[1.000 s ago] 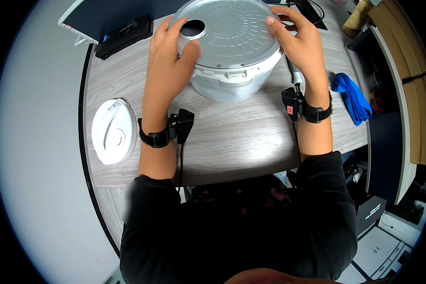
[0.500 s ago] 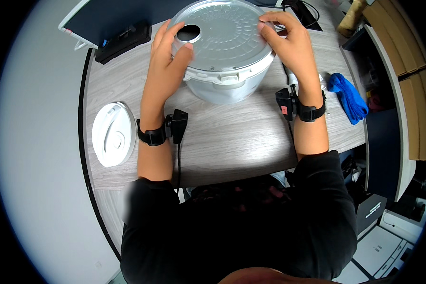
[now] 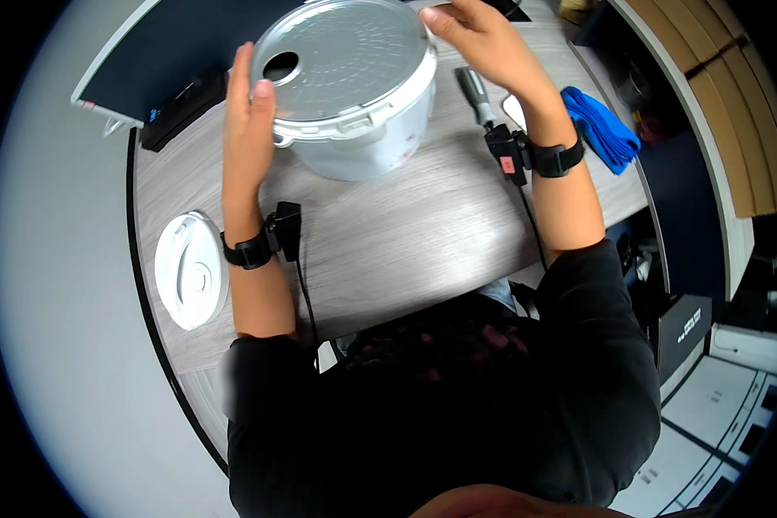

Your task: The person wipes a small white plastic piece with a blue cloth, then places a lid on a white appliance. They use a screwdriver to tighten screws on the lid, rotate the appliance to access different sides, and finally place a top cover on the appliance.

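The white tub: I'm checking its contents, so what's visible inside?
Through the round hole in the grey top of the white tub, only darkness shows. Its top and side cover the rest, so any contents cannot be seen.

- Over at far left, a pale wall [image 3: 60, 285] curving down the rim;
- top left now, a big dark panel [image 3: 173, 60] edged in white, and right at its foot a long black object [image 3: 186, 112] with a spot of blue;
- across to the right, there's the blue cloth [image 3: 603, 134], bunched lengthwise on the worktop [image 3: 406, 250];
- beyond it, brown cardboard [image 3: 734, 129], upper right;
- and lower down, a black box [image 3: 686, 332], white cabinets [image 3: 708, 401] just below it
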`<state>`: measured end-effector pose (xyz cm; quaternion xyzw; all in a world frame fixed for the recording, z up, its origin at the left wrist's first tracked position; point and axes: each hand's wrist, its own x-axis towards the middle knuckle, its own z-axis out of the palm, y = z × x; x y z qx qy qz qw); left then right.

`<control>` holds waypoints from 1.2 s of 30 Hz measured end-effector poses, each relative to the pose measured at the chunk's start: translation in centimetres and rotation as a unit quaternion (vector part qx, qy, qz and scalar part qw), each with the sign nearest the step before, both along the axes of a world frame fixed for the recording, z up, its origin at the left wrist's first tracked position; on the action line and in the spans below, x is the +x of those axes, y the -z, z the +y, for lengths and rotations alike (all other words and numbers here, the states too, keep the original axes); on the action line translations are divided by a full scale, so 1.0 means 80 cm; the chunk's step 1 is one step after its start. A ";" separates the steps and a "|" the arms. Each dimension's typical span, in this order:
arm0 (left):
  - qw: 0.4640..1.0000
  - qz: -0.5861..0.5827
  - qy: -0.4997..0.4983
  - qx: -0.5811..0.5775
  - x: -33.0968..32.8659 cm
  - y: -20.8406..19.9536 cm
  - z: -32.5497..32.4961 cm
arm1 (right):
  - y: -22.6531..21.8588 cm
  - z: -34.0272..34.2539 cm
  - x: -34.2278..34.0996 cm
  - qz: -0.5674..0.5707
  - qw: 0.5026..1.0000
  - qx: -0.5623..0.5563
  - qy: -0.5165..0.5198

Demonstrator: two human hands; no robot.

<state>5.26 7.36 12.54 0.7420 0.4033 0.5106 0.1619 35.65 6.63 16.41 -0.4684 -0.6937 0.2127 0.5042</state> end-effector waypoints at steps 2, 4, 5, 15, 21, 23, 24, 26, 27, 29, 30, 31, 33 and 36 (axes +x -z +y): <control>0.999 0.002 -0.020 0.025 -0.005 -0.001 -0.001 | -0.004 -0.003 0.025 -0.029 1.000 0.011 0.004; 0.998 0.003 -0.044 0.049 -0.005 -0.005 -0.007 | 0.016 -0.002 0.051 -0.163 0.983 -0.032 0.081; 0.997 0.004 -0.056 0.060 -0.002 -0.008 -0.011 | 0.030 -0.001 0.062 -0.228 0.965 -0.055 0.119; 0.980 -0.029 0.168 0.104 0.063 -0.038 -0.105 | 0.115 0.007 0.075 -0.422 0.850 -0.257 0.181; 0.965 0.029 0.262 0.006 0.110 -0.032 -0.127 | 0.115 0.016 0.084 -0.372 0.878 -0.273 0.130; 0.958 0.037 0.282 -0.024 0.124 -0.030 -0.128 | 0.105 0.013 0.097 -0.312 0.907 -0.261 0.109; 0.956 0.036 0.291 -0.035 0.131 -0.026 -0.128 | 0.099 0.011 0.104 -0.266 0.927 -0.247 0.098; 0.951 0.042 0.302 -0.056 0.146 -0.020 -0.126 | 0.086 0.000 0.124 -0.170 0.955 -0.220 0.104; 0.950 0.050 0.302 -0.066 0.156 -0.017 -0.126 | 0.080 -0.008 0.134 -0.162 0.960 -0.196 0.116; 0.942 0.066 0.317 -0.087 0.177 -0.007 -0.124 | -0.011 -0.081 0.132 -0.111 0.936 -0.290 0.163; 0.932 0.075 0.343 -0.095 0.192 -0.005 -0.120 | -0.015 -0.105 0.154 -0.053 0.957 -0.237 0.158; 0.926 0.086 0.352 -0.104 0.205 0.002 -0.118 | -0.011 -0.121 0.173 0.003 0.975 -0.178 0.134; 0.920 0.138 0.349 -0.113 0.231 0.016 -0.119 | 0.000 -0.151 0.194 0.118 0.972 -0.153 0.133; 0.897 0.218 0.365 -0.124 0.279 0.035 -0.122 | 0.007 -0.207 0.208 0.131 0.950 -0.153 0.240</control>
